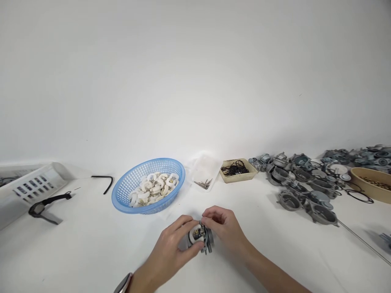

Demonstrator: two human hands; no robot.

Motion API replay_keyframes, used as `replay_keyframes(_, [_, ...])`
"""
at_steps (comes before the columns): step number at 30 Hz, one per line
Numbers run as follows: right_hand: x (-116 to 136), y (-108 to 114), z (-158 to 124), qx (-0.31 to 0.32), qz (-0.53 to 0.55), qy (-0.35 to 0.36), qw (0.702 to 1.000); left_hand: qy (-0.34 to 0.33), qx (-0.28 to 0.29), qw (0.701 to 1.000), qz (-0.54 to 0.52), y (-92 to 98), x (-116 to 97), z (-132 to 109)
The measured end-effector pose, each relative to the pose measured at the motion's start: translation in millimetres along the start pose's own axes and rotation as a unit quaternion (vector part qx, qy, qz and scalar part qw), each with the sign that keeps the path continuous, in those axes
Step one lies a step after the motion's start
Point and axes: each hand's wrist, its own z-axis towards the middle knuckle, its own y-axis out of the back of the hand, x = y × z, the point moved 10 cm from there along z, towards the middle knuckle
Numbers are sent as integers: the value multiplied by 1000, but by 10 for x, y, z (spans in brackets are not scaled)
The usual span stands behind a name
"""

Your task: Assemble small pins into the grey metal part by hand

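A small metal carburetor body (pixel 209 241) rests on the white table in front of me, its inner side with brass-coloured parts facing up. A white curved float (pixel 191 237) sits on it. My left hand (pixel 171 248) is closed around its left side, with fingers over the far edge and thumb at the near edge. At the far right edge of the body, my right hand (pixel 227 230) has thumb and forefinger pinched together. Whatever is between those fingertips, if anything, is too small to make out.
Behind my hands stand a blue basket (pixel 117 200) of white floats, a clear tray (pixel 210 165) with thin metal pins, and a cream tray (pixel 240 177) of black rubber rings. Metal bowls (pixel 289 200) pile up at right, beside a tan tub (pixel 366 183). A hex key (pixel 107 185) lies left.
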Motion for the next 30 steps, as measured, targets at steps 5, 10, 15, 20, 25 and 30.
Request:
replay_keyframes(5, [-13, -40, 22, 24, 19, -18, 999, 5, 13, 1000, -3, -24, 26, -10])
replay_keyframes(10, [3, -46, 25, 31, 29, -38, 998, 11, 12, 1000, -6, -16, 12, 4])
replay_keyframes(15, [48, -34, 7, 28, -35, -32, 998, 18, 12, 1000, -9, -7, 20, 3])
replay_keyframes(20, [-5, -54, 27, 47, -56, -38, 997, 21, 27, 999, 0, -23, 24, -10])
replay_keyframes(25, [-36, -53, 37, 49, -58, -34, 997, 39, 31, 999, -3, -48, 58, -24])
replay_keyframes(30, [4, -58, 8, 53, -62, -34, 996, 23, 6, 1000, 6, -7, 37, -10])
